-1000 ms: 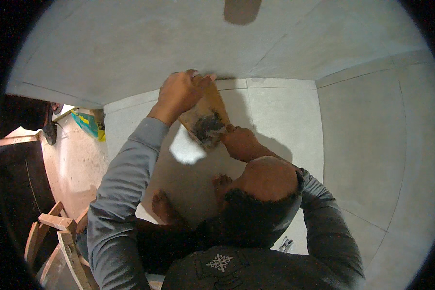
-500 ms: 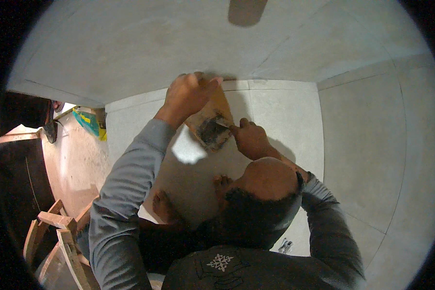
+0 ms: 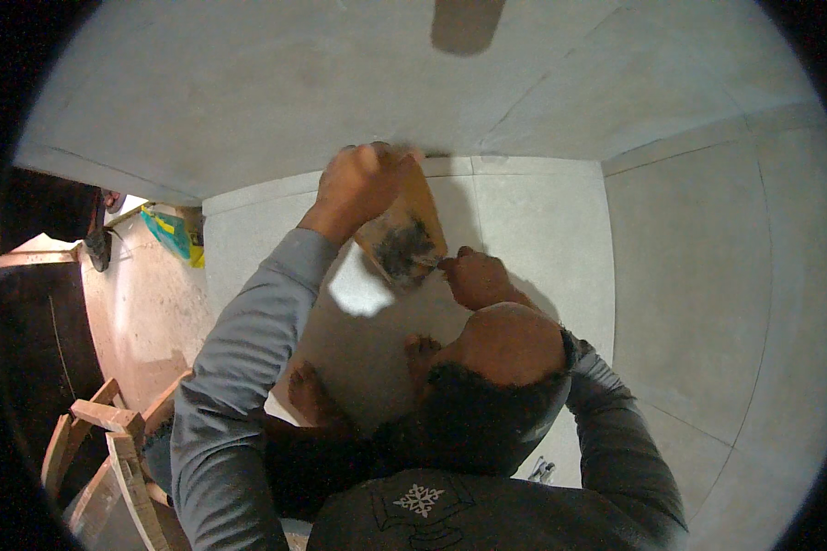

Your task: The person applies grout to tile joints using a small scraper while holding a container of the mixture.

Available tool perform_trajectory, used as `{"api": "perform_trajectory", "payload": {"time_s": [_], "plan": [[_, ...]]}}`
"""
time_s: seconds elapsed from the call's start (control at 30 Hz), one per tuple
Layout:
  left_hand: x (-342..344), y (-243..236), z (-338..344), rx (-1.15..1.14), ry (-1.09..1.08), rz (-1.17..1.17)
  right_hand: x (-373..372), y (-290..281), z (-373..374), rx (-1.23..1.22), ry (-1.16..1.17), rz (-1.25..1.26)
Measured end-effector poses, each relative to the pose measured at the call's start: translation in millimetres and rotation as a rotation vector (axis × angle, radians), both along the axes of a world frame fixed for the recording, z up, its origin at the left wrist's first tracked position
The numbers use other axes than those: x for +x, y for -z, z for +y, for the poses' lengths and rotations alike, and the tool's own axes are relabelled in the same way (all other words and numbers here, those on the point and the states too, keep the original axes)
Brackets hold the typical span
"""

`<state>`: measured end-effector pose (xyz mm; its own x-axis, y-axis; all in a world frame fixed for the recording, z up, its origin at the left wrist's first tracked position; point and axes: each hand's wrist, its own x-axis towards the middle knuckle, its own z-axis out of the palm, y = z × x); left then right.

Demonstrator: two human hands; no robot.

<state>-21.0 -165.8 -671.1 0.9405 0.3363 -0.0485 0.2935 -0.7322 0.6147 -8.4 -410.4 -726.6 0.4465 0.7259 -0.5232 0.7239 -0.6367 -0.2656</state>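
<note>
- The left hand [image 3: 363,182] is raised against the grey wall [image 3: 276,83], fingers clamped on the top of a tan board [image 3: 412,220].
- The board leans out from the wall, and a dark smear of paste [image 3: 404,250] sits on its lower part.
- The right hand [image 3: 473,277] is just below the board, fingers curled together at its lower edge; what they pinch I cannot tell.
- Well below the board, bare feet [image 3: 308,393] stand on the pale tiled floor [image 3: 524,211].
- Far left of the board stands a wooden frame [image 3: 101,441].
</note>
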Motion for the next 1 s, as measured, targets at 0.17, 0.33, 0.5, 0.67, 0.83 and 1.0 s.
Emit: {"api": "perform_trajectory", "payload": {"time_s": [0.17, 0.33, 0.5, 0.67, 0.83, 1.0], "plan": [[-7.9, -5.2, -1.4, -0.063, -0.002, -0.056, 28.4, -23.3, -21.2, 0.192, 0.562, 0.782], [-4.8, 8.2, 2.5, 0.081, 0.003, -0.1, 10.5, -8.3, -50.0, 0.397, 0.842, 1.033], [-1.5, -20.4, -0.8, -0.026, -0.016, 0.118, -10.3, -15.8, -68.4, 0.652, 1.016, 1.113], [-9.9, -47.9, 20.1, -0.07, 0.005, 0.132, 9.1, -14.9, -97.7, 0.967, 1.215, 1.023], [-28.1, -65.4, 57.8, -0.096, -0.007, 0.166, 61.4, -3.6, -96.1, 0.877, 1.268, 0.46], [-76.5, -46.0, 106.4, -0.229, -0.124, 0.149, 118.6, 74.5, -92.2, 0.852, 0.895, -0.305]]}}
